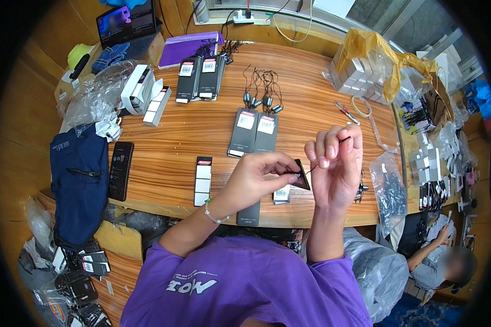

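Note:
My left hand (pixel 267 171) pinches a small dark hang tag (pixel 302 179), tilted so that its edge points toward my right hand. Raised beside it, my right hand (pixel 335 163) has its fingertips closed on a thin dark cord (pixel 343 139), which seems to run down toward the tag. Under my left hand, a grey tag (pixel 249 215) lies at the table's front edge, partly covered. Another labelled tag (pixel 281 194) rests just below the held one. Farther off lie two stacks of grey tags (pixel 243 133) with black strings (pixel 262 82) spread above them.
Left of my hands are a sticker strip (pixel 203 182), a phone (pixel 120 171) and dark blue fabric (pixel 79 185). More tag stacks (pixel 201 79) lie at the back. Snips (pixel 346 112), a plastic bag (pixel 388 191) and boxes (pixel 357 76) are right. Another person (pixel 433 256) sits lower right.

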Available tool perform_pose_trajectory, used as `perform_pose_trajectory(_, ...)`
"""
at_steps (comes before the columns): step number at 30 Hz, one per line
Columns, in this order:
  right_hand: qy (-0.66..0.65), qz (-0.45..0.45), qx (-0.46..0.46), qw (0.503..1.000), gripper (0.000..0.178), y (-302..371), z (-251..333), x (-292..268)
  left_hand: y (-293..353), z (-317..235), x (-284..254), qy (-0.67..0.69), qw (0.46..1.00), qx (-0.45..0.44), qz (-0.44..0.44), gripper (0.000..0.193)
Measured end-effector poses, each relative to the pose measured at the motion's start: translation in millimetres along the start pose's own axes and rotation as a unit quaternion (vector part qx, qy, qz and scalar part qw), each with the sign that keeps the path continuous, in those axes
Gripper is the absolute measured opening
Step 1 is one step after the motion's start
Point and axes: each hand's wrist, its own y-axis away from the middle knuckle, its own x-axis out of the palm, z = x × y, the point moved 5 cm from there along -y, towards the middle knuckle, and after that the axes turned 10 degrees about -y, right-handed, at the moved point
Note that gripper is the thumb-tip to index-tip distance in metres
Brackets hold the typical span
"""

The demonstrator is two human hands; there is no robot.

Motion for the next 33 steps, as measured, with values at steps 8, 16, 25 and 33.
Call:
perform_pose_trajectory(8,0.396,-0.005,0.064,0.916,0.027,16.2,-0.8,7.7,6.9,-41.0,-30.2,-0.103,0.976,0.127,-0.145,0.015)
perform_pose_trajectory(16,0.424,0.031,0.092,0.900,0.029,14.5,-8.4,9.9,7.7,-38.9,-34.2,-0.007,0.987,0.088,-0.131,0.016)
perform_pose_trajectory(25,0.343,0.012,0.126,0.931,0.029,14.8,-8.9,9.3,7.9,-40.1,-33.8,-0.002,0.988,0.097,-0.122,0.015)
perform_pose_trajectory(33,0.364,0.033,0.114,0.924,0.030,13.6,-8.3,3.4,7.1,-38.2,-34.9,-0.002,0.987,0.101,-0.129,0.015)
